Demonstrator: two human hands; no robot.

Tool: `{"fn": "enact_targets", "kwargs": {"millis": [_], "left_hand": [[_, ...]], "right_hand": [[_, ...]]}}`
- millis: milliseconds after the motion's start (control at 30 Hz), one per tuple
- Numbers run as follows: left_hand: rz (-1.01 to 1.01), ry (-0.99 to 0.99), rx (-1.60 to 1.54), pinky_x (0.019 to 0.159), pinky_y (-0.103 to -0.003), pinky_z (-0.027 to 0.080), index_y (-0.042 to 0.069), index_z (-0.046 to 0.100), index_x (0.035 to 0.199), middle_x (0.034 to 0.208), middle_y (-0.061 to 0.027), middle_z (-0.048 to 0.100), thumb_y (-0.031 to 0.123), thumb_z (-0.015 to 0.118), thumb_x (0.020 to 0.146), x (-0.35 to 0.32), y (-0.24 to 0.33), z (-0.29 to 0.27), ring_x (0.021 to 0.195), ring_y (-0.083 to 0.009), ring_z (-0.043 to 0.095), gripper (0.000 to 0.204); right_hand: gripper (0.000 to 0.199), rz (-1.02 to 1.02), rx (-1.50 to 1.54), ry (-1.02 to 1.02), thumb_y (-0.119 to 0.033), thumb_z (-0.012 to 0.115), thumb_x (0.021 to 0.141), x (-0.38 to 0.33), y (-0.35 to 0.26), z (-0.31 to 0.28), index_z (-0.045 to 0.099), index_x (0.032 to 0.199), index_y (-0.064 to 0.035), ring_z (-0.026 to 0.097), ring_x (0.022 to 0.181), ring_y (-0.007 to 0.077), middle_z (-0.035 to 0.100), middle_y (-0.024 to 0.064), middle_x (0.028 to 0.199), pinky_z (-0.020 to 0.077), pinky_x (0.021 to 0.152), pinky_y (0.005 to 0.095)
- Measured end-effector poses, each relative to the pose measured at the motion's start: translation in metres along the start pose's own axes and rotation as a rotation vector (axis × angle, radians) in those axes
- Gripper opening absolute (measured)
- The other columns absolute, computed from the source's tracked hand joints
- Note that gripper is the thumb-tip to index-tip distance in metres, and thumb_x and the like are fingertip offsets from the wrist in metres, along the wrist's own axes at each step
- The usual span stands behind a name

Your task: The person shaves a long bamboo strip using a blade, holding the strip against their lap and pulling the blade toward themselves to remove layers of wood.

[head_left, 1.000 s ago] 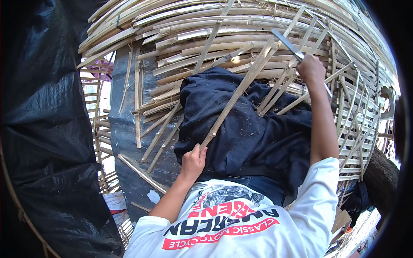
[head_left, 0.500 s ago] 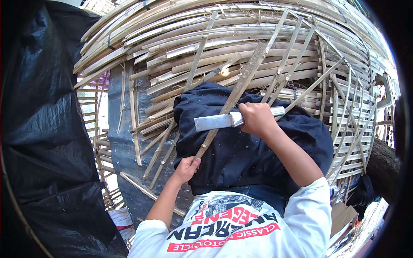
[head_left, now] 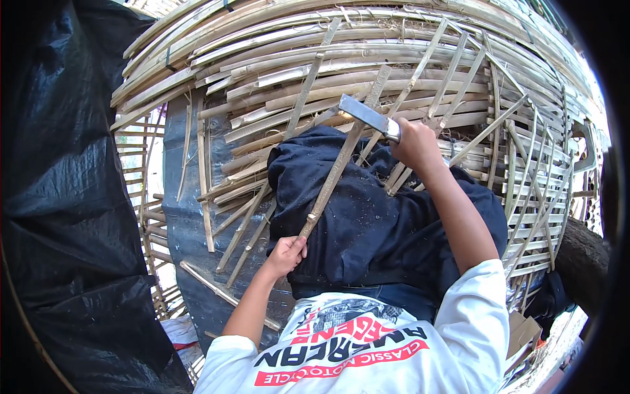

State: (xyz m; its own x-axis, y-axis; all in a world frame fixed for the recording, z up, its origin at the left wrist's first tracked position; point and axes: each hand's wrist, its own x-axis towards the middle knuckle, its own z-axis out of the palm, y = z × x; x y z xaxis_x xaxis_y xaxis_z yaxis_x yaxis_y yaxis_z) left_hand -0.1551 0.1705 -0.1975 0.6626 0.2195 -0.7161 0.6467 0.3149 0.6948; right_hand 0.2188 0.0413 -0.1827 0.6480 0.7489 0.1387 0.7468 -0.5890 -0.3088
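My left hand point(head_left: 287, 256) is closed around the near end of a bamboo strip point(head_left: 335, 174), which slants up and away over a dark cloth point(head_left: 354, 230) on my lap. My right hand point(head_left: 418, 146) grips the handle of a broad-bladed metal knife point(head_left: 365, 114). Its flat grey blade lies across the strip near the far end, pointing up and left. Most of the handle is hidden by my fingers. Small pale shavings dot the cloth.
Stacked split bamboo slats point(head_left: 275, 72) fill the far side, with loose strips leaning over them. A black plastic sheet point(head_left: 72, 197) hangs at the left. A bamboo lattice point(head_left: 535, 197) and a dark log point(head_left: 584, 256) are at the right, near a cardboard box point(head_left: 523, 333).
My right hand has moved the knife up and away along the bamboo strip, and the blade has turned from nearly level to slanted. My left hand keeps its grip in about the same place.
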Motion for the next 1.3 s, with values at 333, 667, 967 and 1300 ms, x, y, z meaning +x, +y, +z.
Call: {"fn": "enact_targets", "kwargs": {"millis": [333, 667, 967, 1300], "left_hand": [[0.068, 0.104, 0.020, 0.046, -0.021, 0.031, 0.007, 0.056, 0.070, 0.055, 0.0044, 0.046, 0.045, 0.052, 0.101, -0.001, 0.003, 0.012, 0.048, -0.0039, 0.041, 0.049], [0.212, 0.191, 0.121, 0.049, -0.024, 0.035, 0.004, 0.057, 0.070, 0.057, 0.0023, 0.050, 0.044, 0.054, 0.101, -0.003, -0.012, 0.018, 0.052, -0.0064, 0.045, 0.050], [0.498, 0.600, 0.703, 0.048, -0.049, 0.044, -0.002, 0.057, 0.075, 0.058, -0.0241, 0.057, 0.029, 0.054, 0.100, -0.009, 0.004, 0.051, 0.059, -0.0449, 0.061, 0.039], [0.526, 0.616, 0.770, 0.049, -0.050, 0.046, 0.000, 0.056, 0.078, 0.058, -0.0237, 0.058, 0.029, 0.054, 0.100, -0.006, -0.006, 0.051, 0.059, -0.0438, 0.062, 0.037]], "right_hand": [[0.024, 0.452, 0.027, 0.043, -0.019, 0.060, 0.077, 0.035, 0.034, -0.008, 0.070, 0.088, 0.0003, 0.068, 0.087, 0.0419, 0.069, 0.0253, 0.086, 0.0542, 0.079, 0.0502], [0.021, 0.414, 0.526, -0.104, -0.018, 0.062, 0.075, -0.033, 0.001, -0.053, 0.064, 0.079, 0.0028, 0.065, 0.076, 0.0423, 0.064, 0.0255, 0.074, 0.0495, 0.069, 0.0472], [0.014, -0.107, -0.108, -0.436, -0.014, 0.063, 0.069, -0.018, -0.055, -0.031, 0.067, 0.074, -0.0016, 0.069, 0.075, 0.0383, 0.068, 0.0215, 0.075, 0.0563, 0.070, 0.0447], [0.016, -0.001, -0.177, -0.012, -0.015, 0.062, 0.071, 0.018, -0.006, -0.070, 0.069, 0.074, -0.0005, 0.070, 0.072, 0.0381, 0.069, 0.0221, 0.076, 0.0570, 0.069, 0.0452]]}}
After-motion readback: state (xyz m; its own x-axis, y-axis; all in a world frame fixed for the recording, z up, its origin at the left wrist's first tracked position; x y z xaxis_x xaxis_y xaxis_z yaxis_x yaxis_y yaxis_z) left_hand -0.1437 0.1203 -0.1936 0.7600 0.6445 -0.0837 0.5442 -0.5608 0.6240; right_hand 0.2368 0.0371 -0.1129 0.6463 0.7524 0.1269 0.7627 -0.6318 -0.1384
